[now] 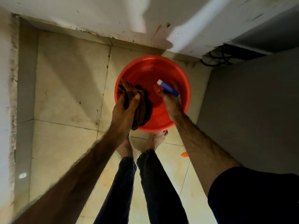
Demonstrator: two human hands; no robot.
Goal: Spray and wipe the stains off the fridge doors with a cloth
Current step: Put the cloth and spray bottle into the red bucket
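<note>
Above a red basin beside bare feet, left fingers clutch cloth, right fingers grip bottle.

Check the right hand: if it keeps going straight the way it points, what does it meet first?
Probably the inside of the red basin. The right hand, gripping the blue spray bottle, points down and forward into it. Depth is unclear from overhead, so how near the basin wall lies cannot be told.

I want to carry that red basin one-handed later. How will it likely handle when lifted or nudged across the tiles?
The red basin looks like thin plastic, so probably light and slightly flexible at the rim. Its wide, round shape suggests it should slide on the smooth tiled floor rather than tip. Whether it holds water I cannot tell; if so, a one-handed rim grip would likely tilt it and slosh.
</note>
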